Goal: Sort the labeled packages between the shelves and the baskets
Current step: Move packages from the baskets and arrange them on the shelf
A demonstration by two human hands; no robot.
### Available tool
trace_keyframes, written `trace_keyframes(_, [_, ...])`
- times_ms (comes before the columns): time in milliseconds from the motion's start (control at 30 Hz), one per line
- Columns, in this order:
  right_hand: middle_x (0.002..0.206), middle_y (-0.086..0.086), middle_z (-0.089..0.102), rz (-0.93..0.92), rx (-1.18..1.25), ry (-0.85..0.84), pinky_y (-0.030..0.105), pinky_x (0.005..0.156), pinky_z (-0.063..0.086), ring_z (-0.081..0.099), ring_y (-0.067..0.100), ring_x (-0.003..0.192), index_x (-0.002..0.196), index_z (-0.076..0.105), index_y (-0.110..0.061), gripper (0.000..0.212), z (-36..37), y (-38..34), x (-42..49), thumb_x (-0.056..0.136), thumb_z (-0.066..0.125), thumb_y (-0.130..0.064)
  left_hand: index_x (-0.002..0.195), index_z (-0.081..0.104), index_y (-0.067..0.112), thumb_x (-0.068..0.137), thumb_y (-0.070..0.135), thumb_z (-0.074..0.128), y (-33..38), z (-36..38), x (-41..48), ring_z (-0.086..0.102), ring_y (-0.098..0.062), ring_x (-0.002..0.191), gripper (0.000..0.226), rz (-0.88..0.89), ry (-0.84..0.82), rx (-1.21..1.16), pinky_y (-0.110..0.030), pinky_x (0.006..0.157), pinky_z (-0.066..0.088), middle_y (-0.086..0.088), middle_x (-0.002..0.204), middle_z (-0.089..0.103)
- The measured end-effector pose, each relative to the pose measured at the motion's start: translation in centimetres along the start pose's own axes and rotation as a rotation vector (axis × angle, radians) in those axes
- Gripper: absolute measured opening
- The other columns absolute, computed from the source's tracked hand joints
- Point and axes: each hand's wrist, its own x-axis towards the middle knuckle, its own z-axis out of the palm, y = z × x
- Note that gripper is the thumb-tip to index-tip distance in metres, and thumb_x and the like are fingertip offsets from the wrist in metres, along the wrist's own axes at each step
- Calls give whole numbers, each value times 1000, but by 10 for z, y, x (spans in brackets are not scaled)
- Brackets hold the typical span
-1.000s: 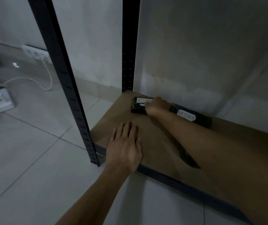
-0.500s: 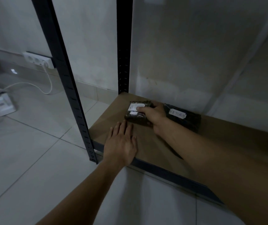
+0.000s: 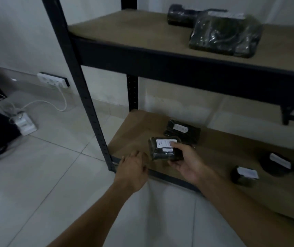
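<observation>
At frame centre right hand (image 3: 187,163) grips black labelled package (image 3: 164,148) label-up, likely to read it; left hand (image 3: 132,166) loose, empty, beside lower shelf (image 3: 135,129) edge.

Rear package (image 3: 187,134) on lower shelf (image 3: 135,132), front package (image 3: 162,152) before it, large package (image 3: 224,36) on upper shelf (image 3: 124,29)

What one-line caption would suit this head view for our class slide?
Right hand holds a labelled black package over the lower shelf, left hand near its front edge.
</observation>
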Motion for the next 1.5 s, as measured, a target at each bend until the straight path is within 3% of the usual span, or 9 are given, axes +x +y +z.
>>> trace_keyframes(67, [109,11,72,35,23,52,28,54,52,68,21,83,117,63,-10,31,-12,-5,-33,87,68,-16,107,57,19,83,25,48,22,-18,-14,62,-27,94,26,-30,-27,-22,-41,85,50,-4,104,64])
trace_keyframes(233, [98,9,72,138,87,121,31,74,51,65,21,82,108,65,-11,18,-42,-39,-141,90,62,-11,125,53,22,88,23,51,95,-84,-68,58,-22,102,38,-57,-104,-40,-36,89,48,-1,118,59])
trace_keyframes(533, [92,11,74,167,257,337,33,67,53,66,23,79,108,66,-9,20,-91,-132,-361,88,63,-10,130,50,30,91,20,54,252,-242,-177,52,-8,116,40,-15,-274,-205,-31,101,45,13,129,53])
trace_keyframes(700, [90,8,71,97,356,412,31,71,52,65,21,80,100,64,-13,12,-121,-181,-486,90,59,-9,115,58,34,88,22,57,352,-304,-225,62,-10,94,29,-84,-510,-335,-36,81,57,11,112,62])
trace_keyframes(833, [93,11,71,79,422,504,35,69,54,66,24,81,104,63,-11,16,-172,-200,-594,88,63,-8,115,58,31,90,23,57,446,-342,-273,64,-9,91,27,-18,-545,-333,-32,79,57,11,109,62])
trace_keyframes(1000, [107,18,69,28,464,592,35,67,56,67,30,88,116,60,-6,30,-259,-226,-720,87,65,-7,115,58,33,90,26,56,568,-360,-336,62,-5,91,25,124,-582,-278,-27,75,53,13,110,62])
trace_keyframes(1133, [108,17,69,-57,491,624,34,65,56,68,29,88,121,59,-4,35,-336,-247,-795,87,65,-8,117,58,29,89,27,55,663,-353,-371,61,-9,98,28,252,-587,-220,-35,88,52,9,113,63])
trace_keyframes(1400, [86,8,67,-211,536,673,32,70,52,63,21,76,95,61,-12,6,-463,-310,-876,92,58,-9,112,59,36,85,33,56,829,-333,-395,61,-11,102,28,464,-542,-183,-38,90,53,13,112,64])
trace_keyframes(1500, [88,7,67,-253,544,703,31,68,52,63,19,76,108,60,-10,16,-505,-337,-883,92,59,-10,115,61,29,86,28,57,882,-328,-380,60,-12,105,30,545,-470,-202,-35,92,51,8,116,63])
